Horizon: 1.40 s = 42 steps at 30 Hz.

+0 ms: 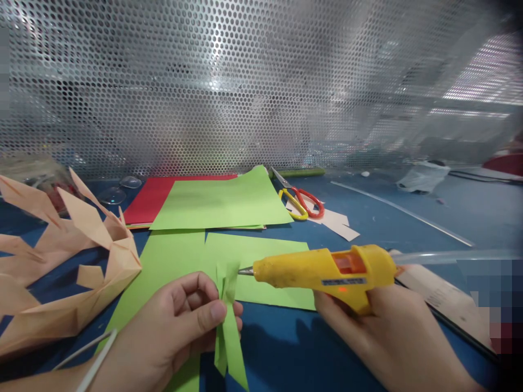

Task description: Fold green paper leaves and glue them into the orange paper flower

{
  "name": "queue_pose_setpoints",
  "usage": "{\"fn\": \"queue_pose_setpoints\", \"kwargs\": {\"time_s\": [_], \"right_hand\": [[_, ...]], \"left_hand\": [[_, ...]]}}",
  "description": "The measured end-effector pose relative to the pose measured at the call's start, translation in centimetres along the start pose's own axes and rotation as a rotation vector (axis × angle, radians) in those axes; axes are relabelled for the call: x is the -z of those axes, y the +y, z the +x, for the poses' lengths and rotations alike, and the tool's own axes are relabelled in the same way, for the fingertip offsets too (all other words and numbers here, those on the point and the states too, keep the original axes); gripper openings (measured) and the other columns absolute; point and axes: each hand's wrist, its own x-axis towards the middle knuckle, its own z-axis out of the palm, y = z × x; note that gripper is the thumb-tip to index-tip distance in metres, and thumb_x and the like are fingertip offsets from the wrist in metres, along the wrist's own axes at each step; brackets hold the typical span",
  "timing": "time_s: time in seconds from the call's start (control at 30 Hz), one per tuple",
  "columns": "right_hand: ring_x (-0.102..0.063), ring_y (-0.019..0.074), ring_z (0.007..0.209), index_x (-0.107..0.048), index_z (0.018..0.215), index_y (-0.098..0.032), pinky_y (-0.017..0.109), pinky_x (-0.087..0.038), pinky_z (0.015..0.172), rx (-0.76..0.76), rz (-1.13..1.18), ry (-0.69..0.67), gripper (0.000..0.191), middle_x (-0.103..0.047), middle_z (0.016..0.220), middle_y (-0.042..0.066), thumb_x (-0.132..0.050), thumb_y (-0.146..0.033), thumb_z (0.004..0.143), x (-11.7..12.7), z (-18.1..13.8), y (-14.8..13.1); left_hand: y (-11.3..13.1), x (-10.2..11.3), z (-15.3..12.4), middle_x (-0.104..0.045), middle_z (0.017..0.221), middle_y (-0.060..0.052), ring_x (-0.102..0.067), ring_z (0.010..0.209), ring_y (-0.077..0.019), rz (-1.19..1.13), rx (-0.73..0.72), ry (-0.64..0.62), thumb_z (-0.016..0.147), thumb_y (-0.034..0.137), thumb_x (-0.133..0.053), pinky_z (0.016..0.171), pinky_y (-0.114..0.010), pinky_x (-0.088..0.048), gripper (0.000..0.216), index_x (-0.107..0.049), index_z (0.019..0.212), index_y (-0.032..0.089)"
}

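Between the thumb and fingers of my left hand is a folded strip of green paper, its two tails hanging down and its upper end sticking up. My right hand is wrapped round the handle of a yellow hot glue gun, which points left. The gun's metal nozzle is right at the upper end of the folded strip; whether it touches I cannot tell. A clear glue stick runs out of the gun's back. Under both lie green paper sheets.
At left stands a folded peach paper form with pointed flaps. Behind are a green sheet, red paper, scissors and paper scraps. A loose glue stick and a phone-like object lie right. Perforated metal closes the back.
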Motion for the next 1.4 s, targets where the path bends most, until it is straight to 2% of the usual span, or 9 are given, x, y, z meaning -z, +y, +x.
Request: {"fn": "queue_pose_setpoints", "kwargs": {"time_s": [0.17, 0.47, 0.57, 0.73, 0.87, 0.97, 1.1, 1.4], "right_hand": [[-0.046, 0.0100, 0.033, -0.036, 0.057, -0.026, 0.019, -0.039, 0.036, -0.024, -0.034, 0.017, 0.029, -0.045, 0.042, -0.007, -0.049, -0.022, 0.082, 0.06, -0.31, 0.02], [-0.055, 0.0170, 0.038, -0.049, 0.056, -0.027, 0.026, -0.042, 0.036, -0.374, 0.094, -0.004, 0.036, -0.056, 0.045, -0.002, -0.057, -0.042, 0.088, 0.07, -0.34, -0.48], [-0.055, 0.0165, 0.038, -0.050, 0.059, -0.027, 0.026, -0.043, 0.037, -0.328, 0.106, -0.014, 0.033, -0.057, 0.047, -0.002, -0.056, -0.039, 0.088, 0.06, -0.33, -0.63], [-0.052, 0.0111, 0.033, -0.042, 0.059, -0.028, 0.021, -0.039, 0.034, -0.035, 0.075, -0.002, 0.025, -0.051, 0.043, -0.007, -0.051, -0.021, 0.081, -0.25, -0.16, -0.48], [-0.053, 0.0078, 0.032, -0.044, 0.063, -0.027, 0.016, -0.040, 0.035, 0.082, 0.086, -0.036, 0.019, -0.055, 0.046, -0.009, -0.049, -0.013, 0.075, -0.20, 0.21, -0.17], [-0.053, 0.0075, 0.032, -0.042, 0.063, -0.026, 0.015, -0.041, 0.035, 0.100, 0.058, -0.035, 0.021, -0.054, 0.045, -0.009, -0.049, -0.014, 0.079, -0.09, 0.39, -0.02], [-0.046, 0.0080, 0.025, -0.033, 0.058, -0.027, 0.015, -0.036, 0.030, 0.086, -0.009, 0.055, 0.029, -0.046, 0.037, -0.008, -0.046, -0.016, 0.082, 0.01, 0.40, -0.01], [-0.045, 0.0099, 0.027, -0.032, 0.056, -0.028, 0.018, -0.037, 0.029, -0.018, -0.002, 0.054, 0.034, -0.045, 0.037, -0.006, -0.048, -0.022, 0.085, -0.11, 0.31, 0.09]], "left_hand": [[-0.06, 0.07, 0.09, -0.079, 0.069, -0.004, -0.073, 0.064, -0.0139, -0.018, 0.005, -0.008, 0.047, 0.035, -0.103, 0.065, -0.023, -0.059, 0.050, -0.061, 0.066, 0.017], [0.25, -0.31, 0.14, -0.080, 0.069, -0.005, -0.074, 0.061, -0.0137, -0.083, 0.007, 0.010, 0.049, 0.028, -0.103, 0.065, -0.023, -0.061, 0.046, -0.062, 0.066, 0.017], [0.08, -0.16, 0.23, -0.080, 0.069, -0.004, -0.074, 0.061, -0.0140, -0.075, -0.005, 0.003, 0.048, 0.029, -0.103, 0.065, -0.023, -0.062, 0.047, -0.062, 0.066, 0.017], [-0.34, 0.27, 0.47, -0.079, 0.070, -0.005, -0.073, 0.061, -0.0139, -0.061, -0.019, -0.012, 0.048, 0.032, -0.103, 0.064, -0.023, -0.061, 0.048, -0.062, 0.067, 0.016], [-0.40, 0.37, 0.52, -0.078, 0.069, -0.005, -0.072, 0.059, -0.0133, -0.053, -0.024, -0.024, 0.048, 0.032, -0.104, 0.063, -0.023, -0.060, 0.048, -0.063, 0.067, 0.016], [-0.22, 0.23, 0.34, -0.078, 0.070, -0.005, -0.072, 0.060, -0.0137, -0.036, -0.009, -0.014, 0.048, 0.033, -0.103, 0.065, -0.024, -0.061, 0.048, -0.063, 0.068, 0.016], [0.03, 0.00, 0.08, -0.079, 0.072, -0.005, -0.074, 0.065, -0.0148, -0.010, 0.010, 0.003, 0.049, 0.034, -0.103, 0.068, -0.024, -0.061, 0.048, -0.062, 0.069, 0.016], [0.02, -0.03, 0.12, -0.079, 0.071, -0.005, -0.075, 0.064, -0.0155, -0.034, 0.014, -0.014, 0.048, 0.032, -0.103, 0.065, -0.024, -0.062, 0.047, -0.062, 0.066, 0.016]]}}
